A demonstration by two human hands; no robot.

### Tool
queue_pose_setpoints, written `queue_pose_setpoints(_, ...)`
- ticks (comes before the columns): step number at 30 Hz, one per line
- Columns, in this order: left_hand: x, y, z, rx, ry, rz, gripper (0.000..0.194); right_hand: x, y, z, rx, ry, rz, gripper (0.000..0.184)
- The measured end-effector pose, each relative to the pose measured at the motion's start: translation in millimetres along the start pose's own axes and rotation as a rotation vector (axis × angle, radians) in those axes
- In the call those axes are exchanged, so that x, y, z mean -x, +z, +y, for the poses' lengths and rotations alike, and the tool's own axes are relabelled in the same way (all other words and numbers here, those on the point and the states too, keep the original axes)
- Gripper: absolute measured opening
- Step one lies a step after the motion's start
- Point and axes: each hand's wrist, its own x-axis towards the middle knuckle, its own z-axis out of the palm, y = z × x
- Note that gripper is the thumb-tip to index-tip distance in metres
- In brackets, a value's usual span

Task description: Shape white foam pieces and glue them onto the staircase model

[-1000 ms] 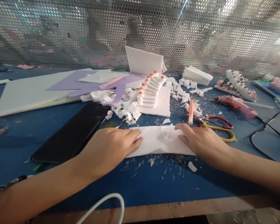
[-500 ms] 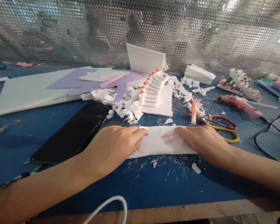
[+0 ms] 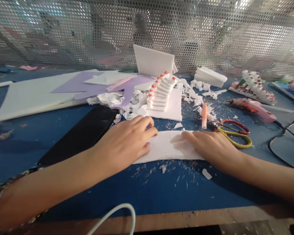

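A white strip (image 3: 170, 145), of paper or thin foam, lies crosswise on the blue table in front of me. Above its left end is my left hand (image 3: 129, 140), its fingers bent and spread apart; whether a fingertip still touches the strip is hard to see. My right hand (image 3: 210, 145) grips the right end, thumb on top and the other fingers mostly hidden. Beyond the strip stands a small white stepped model (image 3: 160, 94) with red-topped posts, on a white foam base (image 3: 175, 112).
Scissors (image 3: 235, 132) and an orange marker (image 3: 204, 116) lie past my right hand, near a pink glue gun (image 3: 259, 110) with a black cord. A black phone-like slab (image 3: 80, 137) is at left. White scraps (image 3: 134, 104), purple sheets (image 3: 75, 85) and foam boards (image 3: 29, 98) cover the back.
My left hand has loosened from the strip's left end, its fingers lifting and spreading. The right hand stays on the right end. The view has shifted slightly.
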Motion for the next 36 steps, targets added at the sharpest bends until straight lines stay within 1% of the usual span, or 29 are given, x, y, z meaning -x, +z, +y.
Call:
queue_pose_setpoints(2,-8.2,-0.8,2.0,0.002,0.039,0.010,0.027,0.9,-0.8,-1.2,-0.002,-0.001,0.005,0.024)
queue_pose_setpoints(4,-15.9,0.0,5.2,0.059,0.056,-0.024,0.030,1.9,-1.2,-1.7,0.004,-0.002,0.026,0.021)
queue_pose_setpoints(8,-27.0,2.0,9.7,0.170,-0.028,-0.066,0.036,1.1,1.4,-0.5,0.039,-0.024,0.107,0.016)
queue_pose_setpoints(11,-30.6,0.4,8.2,0.216,-0.085,-0.107,0.034,-2.2,8.3,4.8,0.017,-0.003,0.220,0.020)
queue_pose_setpoints(13,-30.9,-3.8,5.7,0.223,-0.089,-0.114,0.032,-4.0,12.8,10.2,-0.061,0.026,0.305,0.030)
queue_pose_setpoints(15,-29.6,-11.2,3.2,0.273,-0.084,-0.089,0.031,-4.2,14.4,15.5,-0.176,0.058,0.376,0.045)
queue_pose_setpoints(17,-27.0,-21.0,1.3,0.362,-0.071,-0.038,0.029,-1.8,11.7,19.2,-0.260,0.086,0.442,0.053)
queue_pose_setpoints(18,-25.1,-26.2,0.6,0.388,-0.072,-0.008,0.028,0.2,9.2,20.3,-0.279,0.094,0.469,0.053)
queue_pose_setpoints(20,-20.7,-35.4,-0.6,0.399,-0.069,0.051,0.029,5.1,3.1,21.6,-0.274,0.088,0.494,0.046)
queue_pose_setpoints(23,-13.0,-42.9,-1.9,0.367,-0.067,0.096,0.030,10.6,-3.8,23.7,-0.234,0.054,0.440,0.035)
queue_pose_setpoints(25,-7.9,-44.0,-2.9,0.349,-0.075,0.097,0.029,11.3,-5.7,26.2,-0.224,0.035,0.419,0.036)
queue_pose_setpoints(27,-3.6,-44.0,-3.7,0.344,-0.077,0.098,0.028,10.3,-6.8,29.1,-0.267,0.016,0.445,0.042)
queue_pose_setpoints(29,-0.8,-44.4,-4.4,0.375,-0.051,0.121,0.027,8.8,-8.4,31.0,-0.393,-0.012,0.465,0.048)
queue_pose_setpoints(30,-0.2,-45.0,-4.7,0.399,-0.037,0.146,0.026,8.3,-9.5,31.4,-0.499,-0.030,0.452,0.049)
queue_pose_setpoints(34,-2.6,-48.4,-6.1,0.456,-0.012,0.277,0.024,8.1,-13.3,29.8,-1.065,-0.109,0.315,0.039)
queue_pose_setpoints(36,-5.9,-49.7,-7.2,0.454,-0.011,0.299,0.025,8.2,-13.2,28.7,-1.231,-0.105,0.282,0.035)
